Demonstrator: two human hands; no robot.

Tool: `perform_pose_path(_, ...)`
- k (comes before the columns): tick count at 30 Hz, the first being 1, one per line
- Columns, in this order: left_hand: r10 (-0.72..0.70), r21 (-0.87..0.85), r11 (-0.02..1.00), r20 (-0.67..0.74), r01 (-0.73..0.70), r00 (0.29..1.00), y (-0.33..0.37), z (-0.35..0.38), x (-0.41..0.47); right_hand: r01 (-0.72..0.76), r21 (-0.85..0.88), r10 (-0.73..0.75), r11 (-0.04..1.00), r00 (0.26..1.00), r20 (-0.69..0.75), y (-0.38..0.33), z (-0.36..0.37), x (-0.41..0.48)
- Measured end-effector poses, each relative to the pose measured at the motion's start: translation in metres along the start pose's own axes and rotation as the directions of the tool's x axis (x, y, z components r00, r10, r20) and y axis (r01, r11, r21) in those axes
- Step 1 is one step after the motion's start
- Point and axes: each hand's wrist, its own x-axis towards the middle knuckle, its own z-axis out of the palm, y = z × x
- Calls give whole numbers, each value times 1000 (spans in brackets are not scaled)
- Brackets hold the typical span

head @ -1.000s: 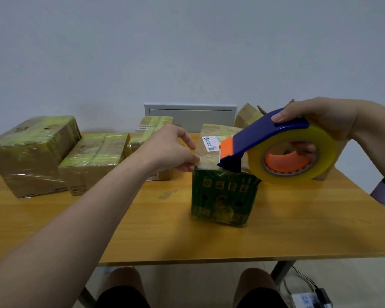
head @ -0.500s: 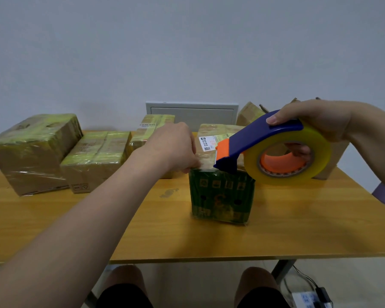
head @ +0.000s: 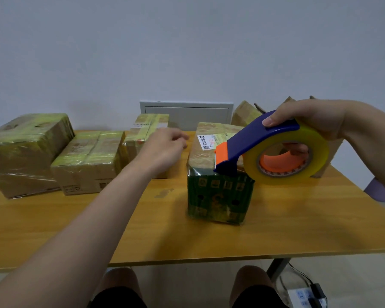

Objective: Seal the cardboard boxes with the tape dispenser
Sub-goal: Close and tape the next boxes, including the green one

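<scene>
Landmark: green box [head: 219, 195], standing upright on the wooden table [head: 276, 230], near the table's middle, wrapped in glossy tape; its top is brown with a white shipping label [head: 206, 142].

Right hand [head: 309, 118] grips the tape dispenser [head: 257, 144]: thumb lies on the blue handle, fingers curl through the orange core of the yellowish tape roll [head: 286, 160]. The dispenser's orange blade end rests on the green box's top at its near edge; the roll hangs just off the box's right side.

Left hand [head: 162, 150] hovers left of the green box, apart from it, fingers loosely curled and empty (motion blur, so exact spread of the fingers is unclear).

Left of the green box: three taped cardboard boxes [head: 89, 158] in a row toward the table's far-left edge. Behind the green box, to its right: an open cardboard box [head: 246, 113], largely hidden by the right hand
</scene>
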Motion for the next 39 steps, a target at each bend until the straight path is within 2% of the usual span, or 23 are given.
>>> perform_pose_path(2, 122, -7, 992, -22, -122, 992, 26, 18, 5, 13, 4, -13, 1000, 1000, 12, 2, -2, 1)
perform_pose_path(4, 175, 16, 984, 60, -177, 983, 43, 37, 10, 14, 1, -14, 1000, 999, 31, 3, -6, 1)
perform_pose_path(8, 147, 34, 987, 189, -156, 971, 40, 52, 18, 35, 35, -37, 999, 997, 63, 13, -11, -4)
perform_pose_path(12, 132, 186, 965, 271, -187, 953, 27, 54, 25, 17, 93, -28, 995, 993, 119, 22, -16, -7)
perform_pose_path(16, 100, 289, 943, 229, -166, 968, 22, 54, 24, -43, 89, 34, 995, 995, 96, 38, -24, -20)
perform_pose_path(19, 120, 321, 929, 209, -184, 971, 21, 53, 23, -60, 149, 66, 987, 997, -33, 61, -40, -36)
perform_pose_path(21, 132, 372, 904, 225, -210, 965, 25, 55, 23, -58, 152, 69, 987, 995, -67, 70, -43, -44)
perform_pose_path(27, 117, 593, 770, 230, -235, 966, 41, 58, 29, -44, 23, 46, 999, 995, -87, 73, -33, -41)
perform_pose_path(31, 63, 596, 776, 252, -206, 966, 59, 82, 34, -19, 16, 20, 1000, 997, -69, 67, -33, -42)
perform_pose_path(34, 74, 611, 758, 266, -227, 961, 56, 96, 28, -17, 46, 18, 999, 1000, -18, 74, -30, -41)
perform_pose_path(39, 86, 619, 744, 284, -251, 955, 41, 87, 34, -29, 77, 34, 997, 997, -68, 88, -30, -39)
